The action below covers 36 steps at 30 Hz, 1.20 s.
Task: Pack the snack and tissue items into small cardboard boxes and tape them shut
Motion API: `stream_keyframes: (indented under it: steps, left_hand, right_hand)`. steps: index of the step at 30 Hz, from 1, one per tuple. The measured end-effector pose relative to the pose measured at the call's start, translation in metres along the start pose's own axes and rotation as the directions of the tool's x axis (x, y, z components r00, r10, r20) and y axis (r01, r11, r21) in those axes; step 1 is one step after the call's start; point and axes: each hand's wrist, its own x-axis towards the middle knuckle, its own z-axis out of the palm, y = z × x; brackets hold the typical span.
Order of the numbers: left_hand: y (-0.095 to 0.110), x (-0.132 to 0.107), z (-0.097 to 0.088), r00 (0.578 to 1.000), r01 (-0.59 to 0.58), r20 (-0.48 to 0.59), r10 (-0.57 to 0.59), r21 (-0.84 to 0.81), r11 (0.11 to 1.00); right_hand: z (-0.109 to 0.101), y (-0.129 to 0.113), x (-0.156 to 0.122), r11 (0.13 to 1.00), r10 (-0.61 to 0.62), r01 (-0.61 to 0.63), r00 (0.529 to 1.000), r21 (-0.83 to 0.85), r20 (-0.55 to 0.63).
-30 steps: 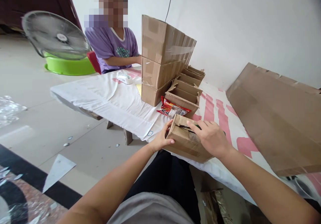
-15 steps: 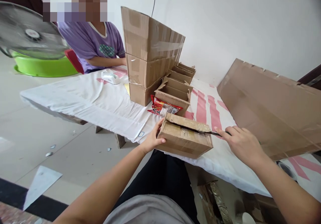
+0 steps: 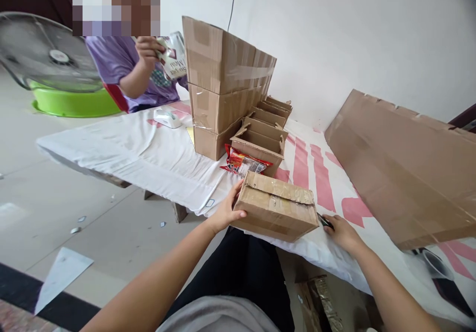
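1. On the cloth (image 3: 156,158) at its near edge, closer to me than the stack (image 3: 206,64) and off to its right, sits the box (image 3: 277,213), taped cardboard, its top flap (image 3: 278,187) slightly raised along one edge.
2. My left hand (image 3: 225,213) clasps the end toward the stack, thumb pressed on the near wall, fingers curled behind; some fingertips are hidden.
3. At the end away from the stack, my right hand (image 3: 340,230) closes around a slim dark tool (image 3: 326,222), its tip just beside the box; whether they touch, I cannot tell.
4. The box looks stiff in its walls and corners, weaker at the creased flap, which I judge could bend or tear. The contents are out of sight, so I cannot call it heavy or light.
5. Shiny tape on top is probably slicker than bare card; the best hold appears to be low on both ends, palms flat, clear of the flap.
6. Between stack and box lies a red packet (image 3: 247,163), likely softer and easily crushed.
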Motion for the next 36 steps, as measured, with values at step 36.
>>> stream_keyframes:
  steps: [36]
  left_hand:
    - [0.001, -0.002, -0.002, 1.000, 0.021, 0.012, -0.021, 0.042, 0.999]
  right_hand:
    - [-0.072, -0.184, -0.016, 0.898, -0.439, 0.431, 0.890, -0.090, -0.125]
